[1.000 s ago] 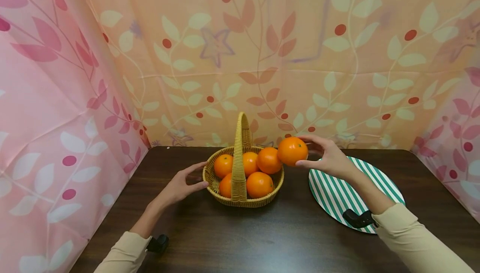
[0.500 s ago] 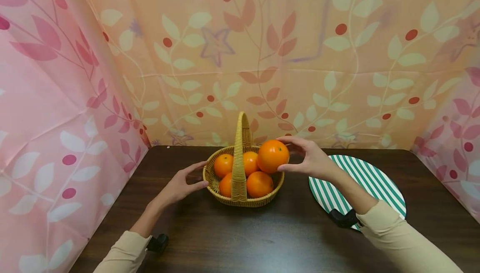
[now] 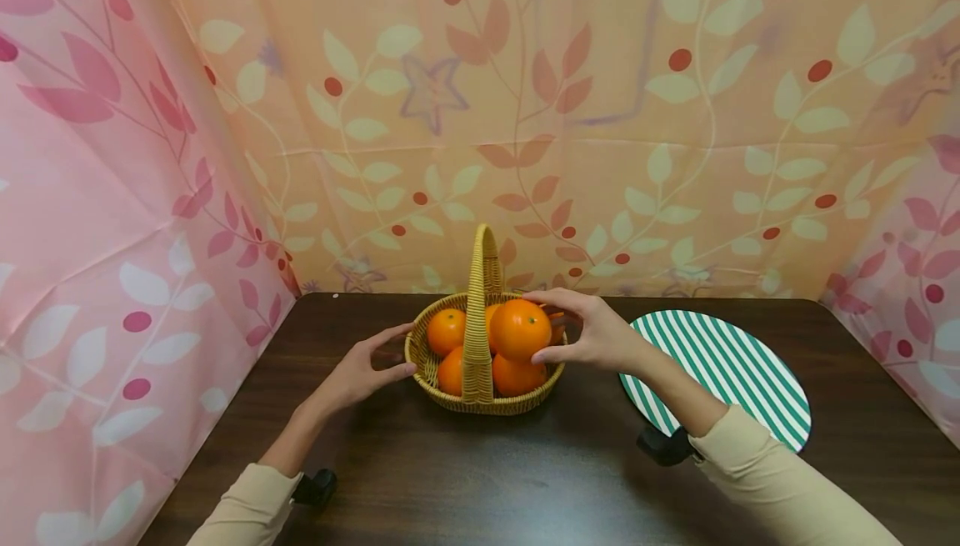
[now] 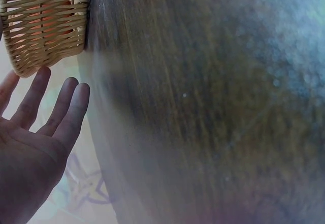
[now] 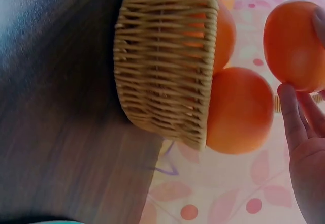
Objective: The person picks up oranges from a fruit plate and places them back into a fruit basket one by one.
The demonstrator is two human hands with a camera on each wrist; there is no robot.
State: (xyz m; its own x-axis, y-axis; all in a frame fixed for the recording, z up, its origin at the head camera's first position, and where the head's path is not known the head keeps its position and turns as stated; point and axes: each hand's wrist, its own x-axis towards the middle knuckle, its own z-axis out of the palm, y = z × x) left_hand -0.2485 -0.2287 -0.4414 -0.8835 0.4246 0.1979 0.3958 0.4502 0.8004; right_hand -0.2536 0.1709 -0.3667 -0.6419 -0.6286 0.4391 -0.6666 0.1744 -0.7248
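Observation:
A yellow wicker basket (image 3: 525,405) with a tall arched handle (image 3: 477,321) stands on the dark table, several oranges inside. Over its right half, my right hand (image 3: 592,336) holds an orange (image 3: 521,330) between thumb and fingers. The right wrist view has this held orange (image 5: 294,46) above the basket's rim, apart from another orange (image 5: 239,112) that bulges over the edge. At the basket's left end is my left hand (image 3: 365,371), thumb and fingers spread at the rim. In the left wrist view, its extended fingers (image 4: 35,97) reach the wicker wall (image 4: 45,31).
An oval green-and-white striped mat (image 3: 742,375) lies on the table to the right, partly behind my right forearm. Dark wood tabletop (image 3: 465,479) extends in front of the basket. Patterned curtains (image 3: 480,146) hang behind the table and at both sides.
My right hand has carried the orange leftward and down, from beside the basket's right rim to over the oranges inside. The left hand has stayed at the basket.

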